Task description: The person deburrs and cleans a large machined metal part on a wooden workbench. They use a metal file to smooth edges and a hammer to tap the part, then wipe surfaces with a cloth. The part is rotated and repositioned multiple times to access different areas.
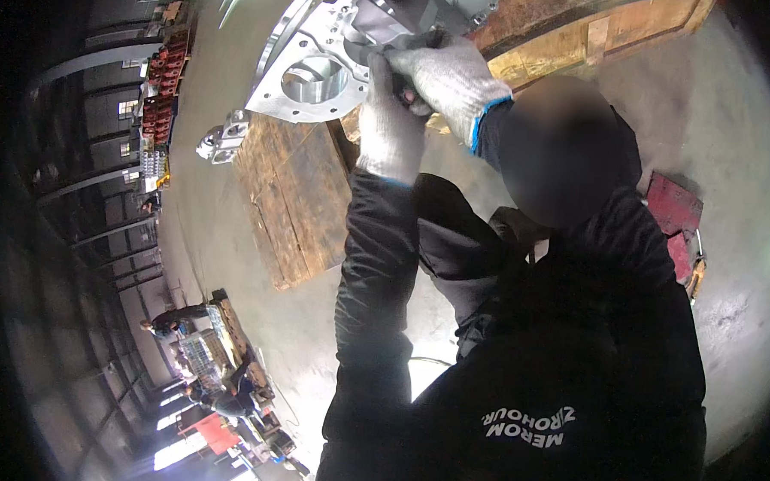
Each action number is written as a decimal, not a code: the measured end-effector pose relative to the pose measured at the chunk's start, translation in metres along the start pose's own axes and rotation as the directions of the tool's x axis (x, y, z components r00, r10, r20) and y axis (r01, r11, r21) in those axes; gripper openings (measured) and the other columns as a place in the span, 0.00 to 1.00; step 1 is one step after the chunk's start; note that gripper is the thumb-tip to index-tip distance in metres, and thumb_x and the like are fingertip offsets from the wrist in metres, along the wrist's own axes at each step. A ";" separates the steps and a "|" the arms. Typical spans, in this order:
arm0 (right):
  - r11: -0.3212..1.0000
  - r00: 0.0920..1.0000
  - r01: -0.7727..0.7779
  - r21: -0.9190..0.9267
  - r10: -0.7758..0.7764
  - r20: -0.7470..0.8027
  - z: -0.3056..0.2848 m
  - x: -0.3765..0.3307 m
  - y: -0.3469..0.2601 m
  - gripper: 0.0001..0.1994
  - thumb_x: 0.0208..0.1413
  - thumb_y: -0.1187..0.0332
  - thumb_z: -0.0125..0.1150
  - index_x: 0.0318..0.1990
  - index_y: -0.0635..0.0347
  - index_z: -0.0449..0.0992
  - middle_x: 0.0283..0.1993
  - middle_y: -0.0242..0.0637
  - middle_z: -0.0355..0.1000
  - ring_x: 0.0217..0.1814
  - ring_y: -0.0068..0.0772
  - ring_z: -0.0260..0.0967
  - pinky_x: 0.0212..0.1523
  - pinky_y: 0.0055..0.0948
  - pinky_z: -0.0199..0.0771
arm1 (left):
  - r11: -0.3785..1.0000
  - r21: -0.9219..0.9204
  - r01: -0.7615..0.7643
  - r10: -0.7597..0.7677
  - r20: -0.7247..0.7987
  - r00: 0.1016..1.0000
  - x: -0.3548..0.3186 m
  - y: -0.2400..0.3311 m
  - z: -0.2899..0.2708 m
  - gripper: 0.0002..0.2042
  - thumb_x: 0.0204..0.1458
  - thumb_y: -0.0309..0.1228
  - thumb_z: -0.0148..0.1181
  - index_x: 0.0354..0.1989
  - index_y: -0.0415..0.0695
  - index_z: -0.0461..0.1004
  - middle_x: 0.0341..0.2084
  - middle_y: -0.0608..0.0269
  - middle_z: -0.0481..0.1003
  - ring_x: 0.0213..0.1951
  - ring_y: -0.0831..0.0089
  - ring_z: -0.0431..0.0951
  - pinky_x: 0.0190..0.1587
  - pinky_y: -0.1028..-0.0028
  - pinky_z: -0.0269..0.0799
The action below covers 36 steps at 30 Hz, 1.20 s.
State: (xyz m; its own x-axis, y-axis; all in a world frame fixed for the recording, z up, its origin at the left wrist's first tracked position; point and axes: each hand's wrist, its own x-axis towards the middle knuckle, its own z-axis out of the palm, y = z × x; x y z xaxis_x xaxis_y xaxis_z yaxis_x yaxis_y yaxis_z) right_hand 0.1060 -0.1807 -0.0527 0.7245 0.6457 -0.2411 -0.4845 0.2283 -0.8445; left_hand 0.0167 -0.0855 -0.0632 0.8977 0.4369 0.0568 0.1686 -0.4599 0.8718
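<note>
A silvery machined metal housing with a large round bore and small bolt holes fills the top middle. My left hand, in a whitish knitted glove with dark fingertips, is closed beside the bore. My right hand, gloved alike with a blue cuff, reaches in from the right, its fingers bent close to the left hand's fingertips. Both hands meet against the housing's right side. Whatever lies between their fingers is too small and shaded to name. A blurred patch covers part of my right sleeve.
Below the housing is a wooden board top, with a smaller metal casting past its left edge. A wooden crate stands at the upper right. Red pieces lie on the floor at right. Other people work far left.
</note>
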 end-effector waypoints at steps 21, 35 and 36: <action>0.935 0.978 0.203 -0.291 -0.210 0.007 -0.003 -0.028 0.018 0.20 0.63 0.61 0.58 0.57 0.65 0.75 0.47 0.54 0.80 0.51 0.52 0.80 0.53 0.41 0.78 | 0.318 -0.909 0.269 -0.323 0.163 0.932 -0.008 0.011 0.017 0.26 0.71 0.51 0.45 0.55 0.38 0.72 0.47 0.54 0.77 0.47 0.67 0.80 0.54 0.67 0.76; 0.962 0.985 0.171 -0.212 -0.171 0.019 -0.023 -0.043 0.017 0.18 0.66 0.65 0.61 0.60 0.62 0.74 0.53 0.48 0.78 0.58 0.37 0.77 0.60 0.35 0.74 | 0.670 -0.730 0.138 -0.231 -0.029 0.973 -0.017 -0.013 0.044 0.25 0.70 0.48 0.51 0.63 0.38 0.69 0.51 0.56 0.76 0.55 0.65 0.76 0.59 0.67 0.72; 0.947 0.990 0.140 -0.288 -0.128 0.062 -0.023 -0.030 0.010 0.18 0.66 0.65 0.61 0.60 0.62 0.74 0.54 0.47 0.78 0.57 0.37 0.76 0.58 0.34 0.75 | 0.577 -0.786 0.221 -0.269 0.073 0.960 -0.001 -0.008 0.029 0.25 0.70 0.48 0.51 0.62 0.38 0.69 0.51 0.56 0.76 0.54 0.65 0.76 0.59 0.66 0.73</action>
State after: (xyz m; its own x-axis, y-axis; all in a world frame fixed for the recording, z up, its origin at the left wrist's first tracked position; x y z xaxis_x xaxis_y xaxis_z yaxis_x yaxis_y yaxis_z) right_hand 0.0910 -0.2148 -0.0645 0.7486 0.6553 -0.1011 -0.2162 0.0971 -0.9715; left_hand 0.0258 -0.1047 -0.0840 0.8464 0.4870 -0.2154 -0.0240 0.4389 0.8982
